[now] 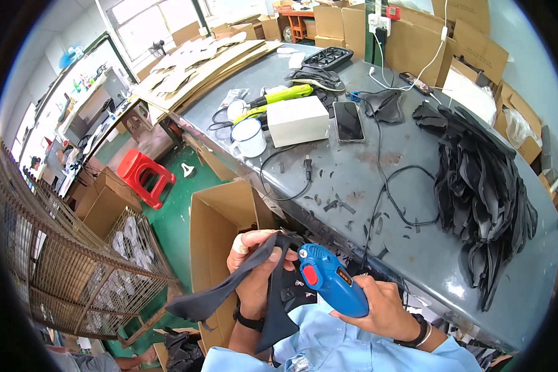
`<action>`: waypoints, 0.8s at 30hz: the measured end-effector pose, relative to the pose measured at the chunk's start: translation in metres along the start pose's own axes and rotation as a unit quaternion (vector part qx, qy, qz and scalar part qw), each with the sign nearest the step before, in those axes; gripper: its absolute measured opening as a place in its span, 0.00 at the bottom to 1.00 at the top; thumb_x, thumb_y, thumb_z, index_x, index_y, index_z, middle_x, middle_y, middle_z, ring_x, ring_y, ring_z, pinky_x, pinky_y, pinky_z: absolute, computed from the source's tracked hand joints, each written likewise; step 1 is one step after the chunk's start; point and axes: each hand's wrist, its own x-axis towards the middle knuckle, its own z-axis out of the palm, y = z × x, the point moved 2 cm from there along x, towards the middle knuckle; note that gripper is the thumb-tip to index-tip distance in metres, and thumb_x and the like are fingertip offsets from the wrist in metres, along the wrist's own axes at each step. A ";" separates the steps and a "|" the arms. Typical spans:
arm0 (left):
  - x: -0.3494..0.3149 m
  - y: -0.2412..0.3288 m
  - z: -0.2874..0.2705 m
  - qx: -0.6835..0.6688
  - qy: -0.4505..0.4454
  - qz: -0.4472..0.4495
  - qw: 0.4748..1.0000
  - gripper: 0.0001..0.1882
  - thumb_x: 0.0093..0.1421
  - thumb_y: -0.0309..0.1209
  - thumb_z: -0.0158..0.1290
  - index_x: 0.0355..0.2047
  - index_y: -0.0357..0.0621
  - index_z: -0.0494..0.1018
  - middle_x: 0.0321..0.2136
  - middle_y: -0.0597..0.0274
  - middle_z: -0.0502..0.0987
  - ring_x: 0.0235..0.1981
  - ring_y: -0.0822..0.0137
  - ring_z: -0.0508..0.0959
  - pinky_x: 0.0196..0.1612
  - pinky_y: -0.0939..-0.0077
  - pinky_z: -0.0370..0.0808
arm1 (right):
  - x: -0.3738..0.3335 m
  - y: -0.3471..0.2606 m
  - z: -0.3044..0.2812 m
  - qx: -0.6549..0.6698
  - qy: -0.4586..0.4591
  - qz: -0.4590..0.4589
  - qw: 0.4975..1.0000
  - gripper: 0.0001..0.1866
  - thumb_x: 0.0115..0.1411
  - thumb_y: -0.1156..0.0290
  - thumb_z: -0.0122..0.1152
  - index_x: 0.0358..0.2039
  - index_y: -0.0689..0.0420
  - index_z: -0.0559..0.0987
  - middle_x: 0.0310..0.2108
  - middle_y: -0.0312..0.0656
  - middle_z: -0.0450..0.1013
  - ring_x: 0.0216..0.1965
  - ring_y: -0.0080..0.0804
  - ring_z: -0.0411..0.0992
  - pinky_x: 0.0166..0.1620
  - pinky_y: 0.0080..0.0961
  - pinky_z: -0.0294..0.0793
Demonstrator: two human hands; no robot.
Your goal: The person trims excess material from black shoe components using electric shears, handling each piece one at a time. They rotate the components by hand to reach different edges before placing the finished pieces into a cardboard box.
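Note:
My left hand (pixel 254 282) is closed on a dark grey fabric piece (pixel 217 290), pinching its folded top between thumb and fingers. Two long tails of the piece hang down, one to the left and one in front of my wrist. In my right hand (pixel 384 310) is a blue handheld power tool (pixel 338 285) with a red button, fingers wrapped round its lower body. Its head points at the folded fabric near my left fingertips; whether it touches is hard to make out. A ring and dark wristband show on the left hand, more bands on the right wrist.
The grey table (pixel 353 167) bears a heap of dark fabric pieces (pixel 477 186), black scraps, a cable (pixel 384 192), phone (pixel 348 122), white box (pixel 297 119) and enamel mug (pixel 248 137). An open carton (pixel 214 248) stands below its edge; a wire cage (pixel 93 266) and red stool (pixel 146 177) are left.

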 end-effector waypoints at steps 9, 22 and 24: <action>0.001 0.015 0.002 0.046 -0.063 -0.077 0.994 0.12 0.55 0.17 0.54 0.41 0.33 0.70 0.31 0.55 0.77 0.29 0.67 0.80 0.30 0.80 0.77 | -0.001 -0.002 -0.004 0.011 -0.011 -0.003 1.000 0.32 0.44 0.57 0.74 0.39 0.66 0.68 0.28 0.50 0.75 0.25 0.41 0.77 0.29 0.29 0.77; 0.029 0.048 -0.009 0.203 -0.165 -0.403 0.877 0.15 0.58 0.27 0.55 0.45 0.37 0.71 0.32 0.65 0.76 0.29 0.76 0.78 0.29 0.85 0.75 | -0.020 0.019 0.008 -0.049 -0.003 -0.007 0.999 0.27 0.42 0.65 0.73 0.39 0.63 0.70 0.23 0.45 0.74 0.22 0.41 0.74 0.26 0.30 0.73; 0.030 0.050 -0.006 0.242 -0.182 -0.429 0.851 0.14 0.59 0.27 0.54 0.45 0.37 0.71 0.31 0.66 0.76 0.28 0.77 0.77 0.28 0.86 0.74 | -0.020 0.018 0.008 -0.042 -0.006 -0.008 0.999 0.28 0.40 0.69 0.71 0.41 0.62 0.70 0.22 0.45 0.73 0.21 0.41 0.73 0.27 0.32 0.71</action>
